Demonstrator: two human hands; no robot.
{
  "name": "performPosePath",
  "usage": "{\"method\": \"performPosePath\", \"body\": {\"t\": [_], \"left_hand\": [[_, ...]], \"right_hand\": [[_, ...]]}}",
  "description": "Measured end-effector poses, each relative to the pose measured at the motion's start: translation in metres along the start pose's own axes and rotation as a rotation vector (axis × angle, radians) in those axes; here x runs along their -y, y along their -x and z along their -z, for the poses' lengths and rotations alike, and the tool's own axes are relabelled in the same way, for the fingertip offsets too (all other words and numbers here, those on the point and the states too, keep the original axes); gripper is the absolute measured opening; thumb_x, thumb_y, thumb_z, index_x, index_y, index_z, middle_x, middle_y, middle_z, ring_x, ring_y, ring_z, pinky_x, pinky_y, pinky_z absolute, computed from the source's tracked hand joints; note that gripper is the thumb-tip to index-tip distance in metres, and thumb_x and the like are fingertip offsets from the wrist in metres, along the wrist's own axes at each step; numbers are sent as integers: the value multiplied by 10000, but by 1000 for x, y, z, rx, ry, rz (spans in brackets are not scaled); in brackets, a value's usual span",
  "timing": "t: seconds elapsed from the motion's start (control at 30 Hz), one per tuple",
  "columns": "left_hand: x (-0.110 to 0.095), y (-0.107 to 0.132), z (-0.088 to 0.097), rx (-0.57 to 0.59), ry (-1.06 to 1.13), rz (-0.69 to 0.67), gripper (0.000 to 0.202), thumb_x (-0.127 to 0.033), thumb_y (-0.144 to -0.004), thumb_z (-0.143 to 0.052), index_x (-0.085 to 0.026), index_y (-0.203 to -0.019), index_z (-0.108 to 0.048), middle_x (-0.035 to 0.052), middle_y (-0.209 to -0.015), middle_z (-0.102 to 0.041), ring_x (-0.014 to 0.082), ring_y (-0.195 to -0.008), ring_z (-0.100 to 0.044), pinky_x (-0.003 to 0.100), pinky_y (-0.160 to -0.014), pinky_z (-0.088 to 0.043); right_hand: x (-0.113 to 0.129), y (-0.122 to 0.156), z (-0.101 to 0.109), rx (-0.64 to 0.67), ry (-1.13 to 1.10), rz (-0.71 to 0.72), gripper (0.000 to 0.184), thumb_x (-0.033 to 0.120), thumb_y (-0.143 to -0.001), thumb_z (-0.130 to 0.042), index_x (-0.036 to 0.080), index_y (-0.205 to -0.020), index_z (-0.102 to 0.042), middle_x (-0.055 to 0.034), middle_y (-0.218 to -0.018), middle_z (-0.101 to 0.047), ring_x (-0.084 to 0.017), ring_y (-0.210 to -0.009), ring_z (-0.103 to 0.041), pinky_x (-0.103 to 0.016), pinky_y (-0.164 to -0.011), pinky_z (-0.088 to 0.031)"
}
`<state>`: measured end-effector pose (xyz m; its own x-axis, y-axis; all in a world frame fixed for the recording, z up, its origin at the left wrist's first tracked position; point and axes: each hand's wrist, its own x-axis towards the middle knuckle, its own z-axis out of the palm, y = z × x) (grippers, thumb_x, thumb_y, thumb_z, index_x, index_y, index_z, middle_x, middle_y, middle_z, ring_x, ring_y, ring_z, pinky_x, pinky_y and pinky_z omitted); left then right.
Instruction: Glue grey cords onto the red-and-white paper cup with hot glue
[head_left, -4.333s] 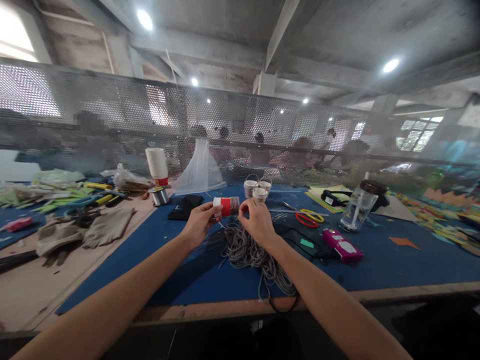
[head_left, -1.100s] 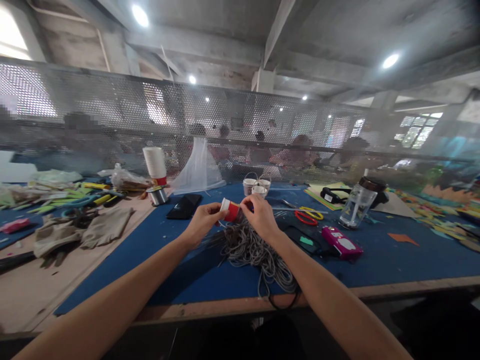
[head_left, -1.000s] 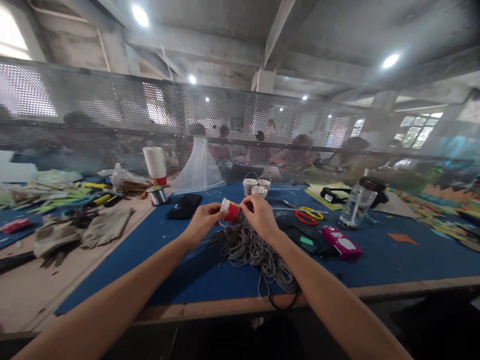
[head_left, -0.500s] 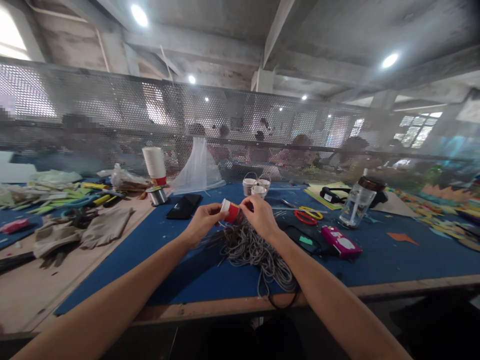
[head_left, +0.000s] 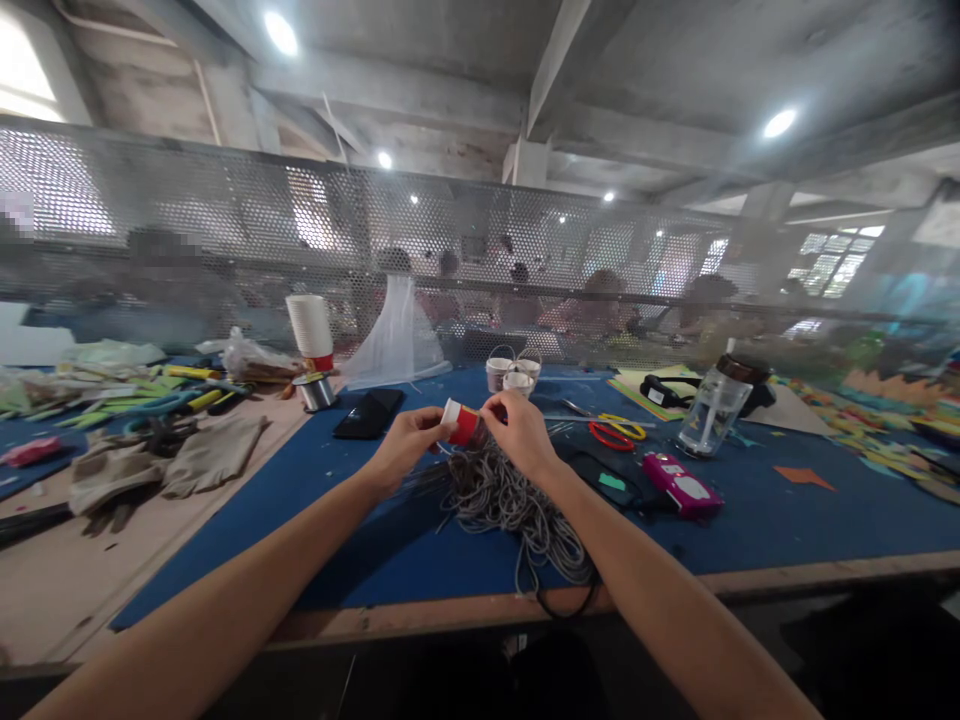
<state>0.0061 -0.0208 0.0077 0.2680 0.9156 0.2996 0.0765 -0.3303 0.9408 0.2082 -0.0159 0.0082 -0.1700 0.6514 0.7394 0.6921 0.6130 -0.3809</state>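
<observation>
Left fingers [head_left: 429, 416] have the white end of a small red-and-white cup [head_left: 463, 428] pinched between thumb and fingertips, while the right fingers [head_left: 498, 406] are bunched together right by the cup's other end. Can't make out whether there's a strand caught between those, too small to tell. So the cup sits between the two sets of fingers, off the counter [head_left: 750, 530], and the change from about four seconds ago is the angle: it was lying pretty much level, now it's tipped, white end up and the dull brownish wrap [head_left: 480, 436] dipping to the right. Hardly anything has budged in the last second though. To me that means the left side is just steadying the thing and the fiddly bit is going on at the wrapped end, with the red band still bare. Right below the fingers is a big tangled heap of grey cord [head_left: 506, 505]. Just beyond the right fingers are three mini buckets [head_left: 519, 381] with loop handles. Out to the right of them you've got scissors [head_left: 613, 436] and a purple box [head_left: 682, 486], and off to the left of the left fingers a black phone [head_left: 369, 413], with a shiny spool [head_left: 316, 392] past it.
</observation>
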Motion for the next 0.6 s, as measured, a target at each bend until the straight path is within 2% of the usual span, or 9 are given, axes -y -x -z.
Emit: {"method": "performPosePath", "body": {"t": [0.17,0.33,0.47,0.6], "left_hand": [[3,-1,1,-16,67,40,300,-387,-715,-726,-164,-913,-759,42,-806,-686,149,-680,-541,247,-597,-400],[4,-4,2,-75,234,108,325,-375,-664,-788,-157,-903,-754,54,-836,-695,143,-687,-569,249,-620,-430],[4,-6,4,-72,347,110,327,-344,-633,-825,-146,-884,-750,57,-838,-691,130,-675,-566,260,-648,-456],[6,-6,6,-67,375,117,292,-333,-677,-806,-150,-896,-745,42,-828,-680,110,-660,-556,248,-665,-465]], "right_hand": [[-3,-2,-1,-7,-38,-13,124,261,-909,-550,201,-855,-644,-39,-879,-637,-172,-817,-595,-283,-787,-465],[-7,-4,0,-52,-183,-92,259,381,-955,-489,198,-993,-669,-70,-998,-666,-182,-923,-618,-311,-877,-473],[-4,-3,0,101,-331,-207,358,467,-902,-569,191,-1120,-636,-83,-1106,-672,-184,-970,-643,-320,-885,-492],[1,-2,1,207,-410,-247,428,434,-846,-654,173,-1180,-595,-99,-1122,-678,-194,-983,-662,-328,-877,-507]]}}
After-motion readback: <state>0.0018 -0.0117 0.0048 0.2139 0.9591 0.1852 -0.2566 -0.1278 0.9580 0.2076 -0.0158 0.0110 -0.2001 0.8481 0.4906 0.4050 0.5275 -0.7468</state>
